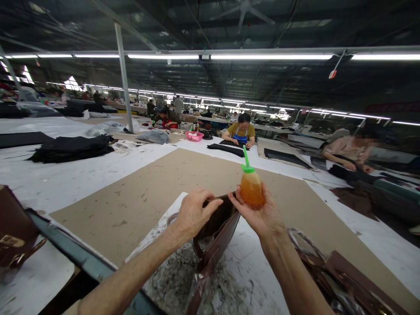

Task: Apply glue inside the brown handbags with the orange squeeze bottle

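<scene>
A dark brown leather handbag [220, 245] stands on the work surface in front of me, its top open and its inside showing. My left hand [196, 211] curls over the bag's left rim, with the thumb pointing across the opening; some fingertips are hidden behind the rim. My right hand [262, 214] holds a squeeze bottle [252, 189] of amber liquid, its green nozzle pointing up. The fingertips of that hand touch or nearly touch the bag's right upper edge. Below the opening, a strap partly wrapped in clear plastic hangs toward me.
More brown bags [348, 280] lie at the lower right, and another bag [16, 227] stands at the left edge. Brown board [131, 192] covers the table's middle. Stacked black pieces [72, 148] and a pink basket [194, 136] sit farther off. Co-workers [242, 130] sit across the table.
</scene>
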`<state>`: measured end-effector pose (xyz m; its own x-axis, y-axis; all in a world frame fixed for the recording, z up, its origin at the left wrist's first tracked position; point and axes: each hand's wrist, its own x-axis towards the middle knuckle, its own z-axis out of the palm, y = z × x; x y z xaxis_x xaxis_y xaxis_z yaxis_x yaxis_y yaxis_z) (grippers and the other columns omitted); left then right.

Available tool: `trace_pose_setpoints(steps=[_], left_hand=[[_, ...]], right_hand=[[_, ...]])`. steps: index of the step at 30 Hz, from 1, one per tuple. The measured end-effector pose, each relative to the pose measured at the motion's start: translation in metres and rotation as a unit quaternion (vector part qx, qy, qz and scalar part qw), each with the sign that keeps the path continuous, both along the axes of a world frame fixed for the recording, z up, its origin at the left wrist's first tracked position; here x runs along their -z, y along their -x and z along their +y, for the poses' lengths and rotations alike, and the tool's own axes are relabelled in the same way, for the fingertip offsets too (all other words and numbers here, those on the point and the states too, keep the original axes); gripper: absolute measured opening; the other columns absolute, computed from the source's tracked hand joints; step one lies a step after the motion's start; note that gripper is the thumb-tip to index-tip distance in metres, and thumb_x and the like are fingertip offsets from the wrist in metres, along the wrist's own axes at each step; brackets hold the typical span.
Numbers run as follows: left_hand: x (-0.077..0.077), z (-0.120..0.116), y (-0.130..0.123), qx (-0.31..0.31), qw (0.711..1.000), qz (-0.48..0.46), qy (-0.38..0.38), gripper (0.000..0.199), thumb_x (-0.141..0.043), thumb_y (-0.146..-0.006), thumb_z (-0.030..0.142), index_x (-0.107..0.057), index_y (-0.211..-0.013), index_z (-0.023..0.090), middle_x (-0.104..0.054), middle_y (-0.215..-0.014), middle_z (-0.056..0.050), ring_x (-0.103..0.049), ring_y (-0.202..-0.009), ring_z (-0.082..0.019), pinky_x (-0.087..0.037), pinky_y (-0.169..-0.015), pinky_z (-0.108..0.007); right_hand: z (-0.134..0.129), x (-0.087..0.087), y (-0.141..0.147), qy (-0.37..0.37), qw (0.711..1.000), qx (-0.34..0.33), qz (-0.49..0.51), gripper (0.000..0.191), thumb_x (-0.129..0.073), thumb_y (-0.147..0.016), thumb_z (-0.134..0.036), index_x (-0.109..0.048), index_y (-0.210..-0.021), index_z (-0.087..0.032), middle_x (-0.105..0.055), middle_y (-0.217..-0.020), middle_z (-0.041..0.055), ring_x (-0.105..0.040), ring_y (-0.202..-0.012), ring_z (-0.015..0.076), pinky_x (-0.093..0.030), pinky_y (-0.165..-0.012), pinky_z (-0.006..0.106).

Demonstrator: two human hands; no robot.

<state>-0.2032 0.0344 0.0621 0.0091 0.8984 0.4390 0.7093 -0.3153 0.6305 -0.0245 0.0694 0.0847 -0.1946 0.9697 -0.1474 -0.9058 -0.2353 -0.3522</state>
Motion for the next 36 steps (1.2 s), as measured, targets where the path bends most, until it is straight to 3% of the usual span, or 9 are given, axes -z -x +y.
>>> trace_pose_setpoints(steps=[3, 8, 12, 14, 19, 22, 26, 30, 36], left_hand=[[-0.015, -0.011, -0.024, 0.045, 0.997, 0.033, 0.051, 0.038, -0.041, -0.086, 0.041, -0.064, -0.069, 0.017, -0.059, -0.064, -0.001, -0.053, -0.066, -0.016, -0.041, -0.065, -0.027], [-0.025, -0.027, -0.045, 0.084, 0.987, 0.091, -0.101, 0.026, -0.039, -0.087, 0.027, -0.062, -0.097, 0.019, -0.059, -0.11, -0.008, -0.049, -0.103, -0.021, -0.037, -0.091, -0.032], [-0.015, -0.018, -0.042, 0.085, 0.993, 0.02, 0.082, 0.023, -0.048, -0.08, 0.034, -0.064, -0.081, 0.017, -0.063, -0.078, -0.006, -0.056, -0.076, -0.021, -0.042, -0.07, -0.031], [-0.004, -0.005, -0.038, 0.113, 0.977, -0.047, 0.175, 0.032, -0.056, -0.073, 0.045, -0.064, -0.083, 0.016, -0.063, -0.08, -0.006, -0.055, -0.077, -0.021, -0.042, -0.067, -0.031], [0.027, 0.022, -0.047, 0.211, 0.862, -0.286, 0.363, 0.059, -0.064, -0.063, 0.055, -0.059, -0.108, 0.016, -0.059, -0.096, -0.006, -0.051, -0.078, -0.016, -0.041, -0.061, -0.024], [0.037, 0.026, -0.058, 0.229, 0.826, -0.353, 0.375, 0.063, -0.068, -0.062, 0.052, -0.056, -0.115, 0.021, -0.057, -0.094, -0.004, -0.048, -0.073, -0.012, -0.04, -0.058, -0.022], [0.041, 0.024, -0.068, 0.241, 0.833, -0.362, 0.341, 0.056, -0.066, -0.066, 0.043, -0.054, -0.118, 0.025, -0.055, -0.086, -0.001, -0.047, -0.065, -0.01, -0.039, -0.054, -0.022], [0.045, 0.025, -0.078, 0.204, 0.869, -0.357, 0.274, 0.033, -0.06, -0.065, 0.025, -0.062, -0.098, 0.017, -0.052, -0.07, 0.001, -0.045, -0.06, -0.01, -0.037, -0.051, -0.021], [0.054, 0.031, -0.083, 0.116, 0.895, -0.392, 0.178, 0.005, -0.057, -0.064, 0.019, -0.055, -0.065, 0.015, -0.043, -0.057, 0.004, -0.04, -0.059, -0.011, -0.033, -0.055, -0.024]], right_hand=[[-0.003, 0.0, -0.003, -0.001, 1.0, 0.004, 0.005, 0.018, -0.051, -0.09, -0.034, -0.061, -0.096, -0.021, -0.064, -0.091, 0.0042, -0.059, -0.082, 0.0248, -0.044, -0.082, 0.057], [-0.006, -0.001, -0.008, 0.001, 1.0, 0.009, 0.009, 0.023, -0.047, -0.092, -0.035, -0.062, -0.094, -0.019, -0.064, -0.09, 0.0043, -0.058, -0.084, 0.0253, -0.046, -0.08, 0.055], [-0.008, 0.001, -0.01, 0.001, 1.0, 0.011, 0.018, 0.02, -0.048, -0.092, -0.033, -0.063, -0.093, -0.02, -0.063, -0.094, 0.0037, -0.057, -0.089, 0.0262, -0.042, -0.084, 0.06], [-0.008, 0.001, -0.01, 0.001, 1.0, 0.012, 0.022, 0.017, -0.05, -0.091, -0.033, -0.063, -0.094, -0.022, -0.063, -0.097, 0.0033, -0.057, -0.092, 0.0263, -0.04, -0.085, 0.062], [-0.008, 0.003, -0.013, 0.0, 1.0, 0.017, 0.02, 0.015, -0.052, -0.089, -0.031, -0.063, -0.093, -0.022, -0.062, -0.096, 0.0028, -0.056, -0.094, 0.0277, -0.039, -0.085, 0.063], [-0.009, 0.004, -0.018, 0.0, 1.0, 0.021, 0.012, 0.014, -0.052, -0.089, -0.029, -0.063, -0.093, -0.02, -0.061, -0.099, 0.0052, -0.056, -0.095, 0.0284, -0.04, -0.085, 0.063], [-0.012, 0.005, -0.022, -0.003, 0.999, 0.033, 0.01, 0.014, -0.052, -0.089, -0.028, -0.063, -0.096, -0.021, -0.06, -0.102, 0.0046, -0.055, -0.097, 0.028, -0.038, -0.086, 0.064], [-0.014, 0.006, -0.022, -0.004, 0.999, 0.033, 0.012, 0.015, -0.051, -0.09, -0.027, -0.062, -0.098, -0.021, -0.06, -0.101, 0.0043, -0.054, -0.098, 0.0269, -0.038, -0.088, 0.062], [-0.013, 0.007, -0.021, -0.013, 1.0, 0.026, 0.004, 0.015, -0.053, -0.089, -0.028, -0.062, -0.097, -0.02, -0.059, -0.102, 0.0054, -0.054, -0.099, 0.0276, -0.039, -0.088, 0.061]])
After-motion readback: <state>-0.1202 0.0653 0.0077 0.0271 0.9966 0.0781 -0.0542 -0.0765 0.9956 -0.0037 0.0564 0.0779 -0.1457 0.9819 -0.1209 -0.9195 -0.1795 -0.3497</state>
